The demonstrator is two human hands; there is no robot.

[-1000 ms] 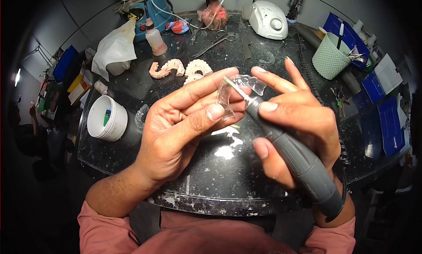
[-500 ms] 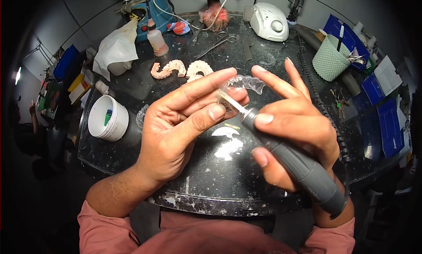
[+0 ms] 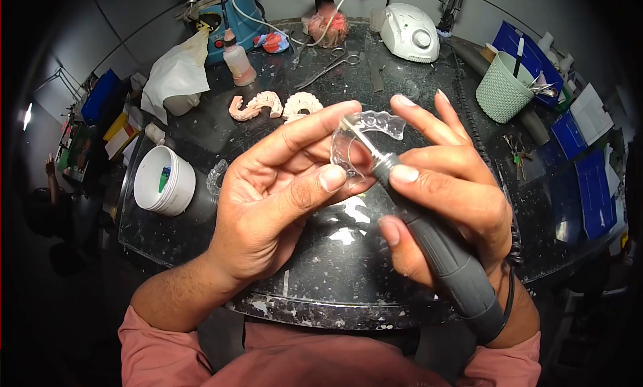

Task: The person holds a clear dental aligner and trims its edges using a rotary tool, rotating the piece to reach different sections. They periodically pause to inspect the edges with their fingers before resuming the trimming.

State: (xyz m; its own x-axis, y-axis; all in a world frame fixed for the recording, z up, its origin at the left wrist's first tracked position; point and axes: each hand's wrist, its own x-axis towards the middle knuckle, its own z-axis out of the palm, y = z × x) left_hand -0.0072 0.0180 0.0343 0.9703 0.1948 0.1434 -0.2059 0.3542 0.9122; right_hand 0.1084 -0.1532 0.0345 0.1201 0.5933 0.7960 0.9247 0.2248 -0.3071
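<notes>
My left hand (image 3: 281,186) pinches a clear plastic dental tray (image 3: 375,129) between thumb and fingers, above the middle of the black table (image 3: 268,280). My right hand (image 3: 449,192) grips a grey rotary handpiece (image 3: 442,253) like a pen. Its thin metal bit reaches up into the inside of the clear tray. My right fingertips rest against the tray's far edge.
Pink plaster tooth models (image 3: 274,104) lie behind my hands. A white tub (image 3: 164,181) stands at the left, with another clear tray (image 3: 216,176) beside it. At the back are a squeeze bottle (image 3: 236,55), scissors (image 3: 331,64), a white motor unit (image 3: 408,30) and a green basket (image 3: 502,89).
The clear tray was turned in my left fingers, tilting flatter and then back up. The handpiece drew back slightly, then its bit moved up into the tray again.
</notes>
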